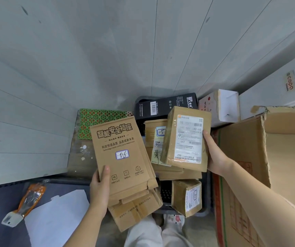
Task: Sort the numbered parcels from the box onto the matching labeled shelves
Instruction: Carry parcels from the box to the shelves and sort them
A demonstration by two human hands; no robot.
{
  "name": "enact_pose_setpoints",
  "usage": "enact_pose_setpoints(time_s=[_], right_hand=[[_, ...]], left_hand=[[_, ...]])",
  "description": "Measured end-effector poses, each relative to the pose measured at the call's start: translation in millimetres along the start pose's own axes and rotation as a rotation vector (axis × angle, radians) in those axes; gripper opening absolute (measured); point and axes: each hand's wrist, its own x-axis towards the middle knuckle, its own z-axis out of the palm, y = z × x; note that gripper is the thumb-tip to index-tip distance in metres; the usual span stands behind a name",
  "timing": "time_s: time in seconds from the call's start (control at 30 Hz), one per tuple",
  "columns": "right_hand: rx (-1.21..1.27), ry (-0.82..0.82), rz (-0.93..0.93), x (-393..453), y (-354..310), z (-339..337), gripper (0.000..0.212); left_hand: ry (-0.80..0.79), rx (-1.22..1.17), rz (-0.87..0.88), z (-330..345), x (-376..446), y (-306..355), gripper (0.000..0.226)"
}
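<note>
My left hand (99,188) grips the lower left edge of a flat brown parcel (121,157) with a handwritten label "06". A second flat carton (136,209) lies under it. My right hand (214,155) holds a smaller brown parcel (186,138) by its right side; a white shipping label covers its face. Both parcels are lifted above a dark crate (166,193). In the crate lie a parcel labelled "15" (154,138), a small parcel (187,196) near the front and a black box (166,106) at the back.
A large open cardboard box (268,157) stands at the right. A white and pink box (220,106) sits behind the crate. A green patterned mat (96,120) lies at the left. An orange packet (30,198) and white paper (59,216) rest on a dark surface at lower left.
</note>
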Motion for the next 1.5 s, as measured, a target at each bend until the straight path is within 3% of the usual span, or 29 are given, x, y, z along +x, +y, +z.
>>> enact_pose_setpoints(time_s=[0.2,0.4,0.7,0.83,1.07,1.27,1.4,1.5], right_hand=[[0.084,-0.065,0.008,-11,-12,-1,0.061],[0.055,0.034,0.086,-24,-32,-15,0.051],[-0.015,0.131,0.144,-52,-30,-11,0.063],[-0.05,0.18,0.14,-83,-43,6,0.075],[-0.103,0.194,0.16,-146,-102,43,0.07],[-0.139,0.033,0.065,-204,-127,74,0.071],[-0.166,-0.131,-0.071,-256,-124,90,0.065],[-0.176,-0.245,-0.133,-299,-120,91,0.06]], left_hand=[[0.005,-0.002,0.0,-4,0,-2,0.03],[-0.011,-0.006,0.021,-6,-2,7,0.032],[-0.009,-0.05,0.041,-24,-18,29,0.023],[-0.062,-0.052,0.042,-40,-34,52,0.024],[-0.078,-0.089,0.094,-71,-68,110,0.027],[-0.008,-0.173,0.171,-113,-132,129,0.048],[0.071,-0.294,0.178,-137,-189,122,0.038],[0.119,-0.319,0.17,-152,-235,98,0.046]])
